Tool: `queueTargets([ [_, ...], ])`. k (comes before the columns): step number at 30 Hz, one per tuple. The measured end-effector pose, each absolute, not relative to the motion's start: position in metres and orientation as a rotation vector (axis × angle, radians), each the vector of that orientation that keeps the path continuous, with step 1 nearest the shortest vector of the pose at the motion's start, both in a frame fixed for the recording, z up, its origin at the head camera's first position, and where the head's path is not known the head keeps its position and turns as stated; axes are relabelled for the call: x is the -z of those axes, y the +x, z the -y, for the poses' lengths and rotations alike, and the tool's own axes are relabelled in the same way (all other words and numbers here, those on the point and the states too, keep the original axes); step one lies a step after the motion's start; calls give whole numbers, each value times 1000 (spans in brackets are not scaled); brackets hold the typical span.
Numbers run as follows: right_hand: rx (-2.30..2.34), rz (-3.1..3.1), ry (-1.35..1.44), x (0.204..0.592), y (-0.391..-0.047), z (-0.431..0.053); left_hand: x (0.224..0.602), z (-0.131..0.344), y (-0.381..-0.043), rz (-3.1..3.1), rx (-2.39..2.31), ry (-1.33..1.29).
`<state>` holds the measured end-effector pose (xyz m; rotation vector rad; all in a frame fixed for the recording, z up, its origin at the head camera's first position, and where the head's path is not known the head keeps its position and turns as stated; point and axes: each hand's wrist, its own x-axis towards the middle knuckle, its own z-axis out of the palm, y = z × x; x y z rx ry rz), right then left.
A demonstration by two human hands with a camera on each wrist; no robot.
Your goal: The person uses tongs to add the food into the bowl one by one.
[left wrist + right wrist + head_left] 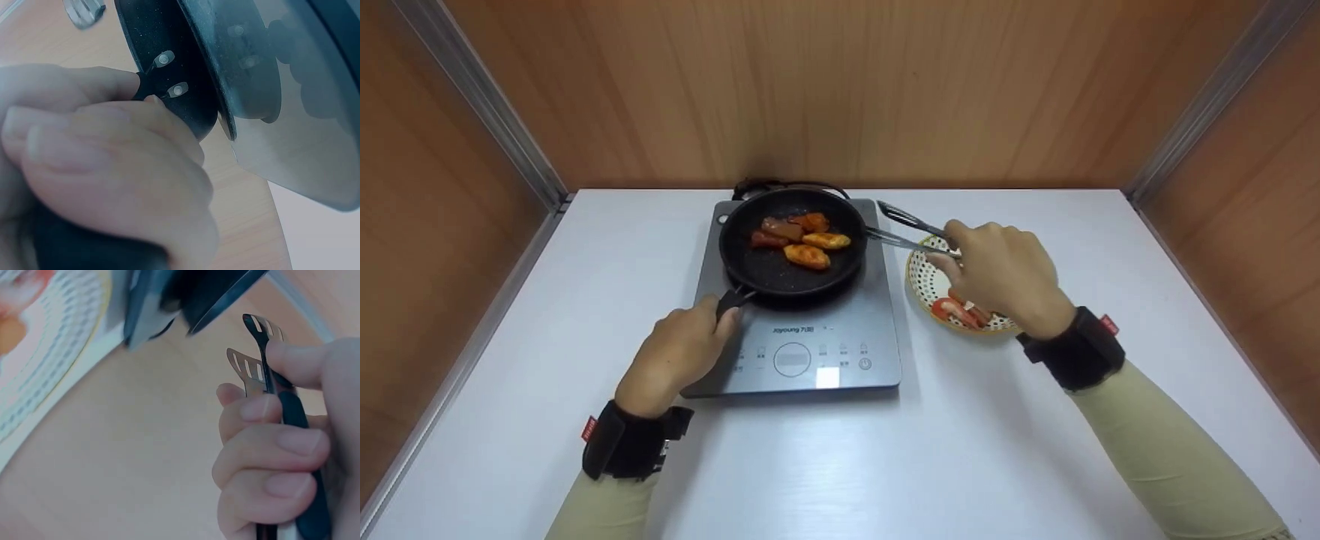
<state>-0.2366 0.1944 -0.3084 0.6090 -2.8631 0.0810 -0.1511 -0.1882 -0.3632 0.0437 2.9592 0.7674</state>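
My left hand [679, 352] grips the black handle [733, 298] of a frying pan [780, 281], which sits on an induction cooker [840, 322]. Several pieces of browned food [808, 256] and reddish slices lie in the pan. In the left wrist view the fingers [124, 152] curl round the handle beside two rivets. My right hand [1005, 266] holds a pair of slotted tongs [911, 219], their tips apart with nothing between them, to the right of the pan. In the right wrist view the fingers wrap round the dark tongs [301, 416].
A white perforated basket [924, 279] with a yellow rim stands right of the cooker, partly under my right hand. Reddish pieces of food [960, 311] lie in it. A black cord [802, 184] runs behind the pan. Wooden panels [840, 90] enclose the white table [810, 465].
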Motion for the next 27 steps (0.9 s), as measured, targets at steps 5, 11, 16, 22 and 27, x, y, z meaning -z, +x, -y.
queueTargets([
  [5,-44,2922,528,308,-238,-238,363,189,-151,-2952,-773,35],
  [11,-56,3008,486,320,-236,-281,363,189,-151,-2944,-766,33],
  [16,-78,3081,455,335,-232,-309,363,187,-151,-2947,-766,31],
  [22,-93,3151,437,347,-228,-328,365,187,-152,-2954,-731,30],
  [27,-108,3206,428,353,-224,-337,366,187,-152,-2954,-730,28],
])
